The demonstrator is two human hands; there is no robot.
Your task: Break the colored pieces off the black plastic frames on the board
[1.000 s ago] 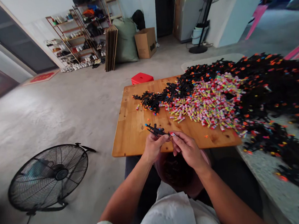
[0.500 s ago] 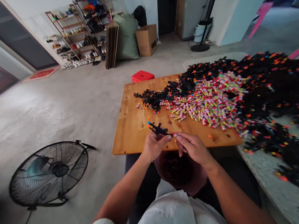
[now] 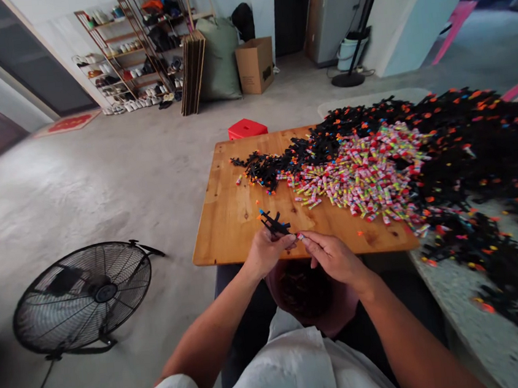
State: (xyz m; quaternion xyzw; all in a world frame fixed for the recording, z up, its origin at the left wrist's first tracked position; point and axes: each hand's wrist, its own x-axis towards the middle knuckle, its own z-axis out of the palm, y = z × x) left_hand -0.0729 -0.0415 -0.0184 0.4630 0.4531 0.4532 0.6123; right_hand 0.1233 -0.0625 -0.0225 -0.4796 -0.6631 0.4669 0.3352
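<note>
Head view: left hand [image 3: 265, 252] pinches black plastic piece [image 3: 273, 223]; right hand [image 3: 333, 257] pinches small capsule [image 3: 299, 236].

A floor fan [image 3: 83, 297] is seen left of the wooden board [image 3: 231, 221]. Beyond the board, a red stool [image 3: 246, 128] is set, and farther back a cardboard box [image 3: 255, 65] and shoe racks [image 3: 127, 56].

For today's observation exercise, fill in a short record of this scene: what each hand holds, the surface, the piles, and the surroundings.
left hand: holds black plastic piece
right hand: pinches small colourful tube against that piece
surface: wooden board
piles: colourful tubes; black pieces
surroundings: floor fan, red stool, cardboard box
</note>
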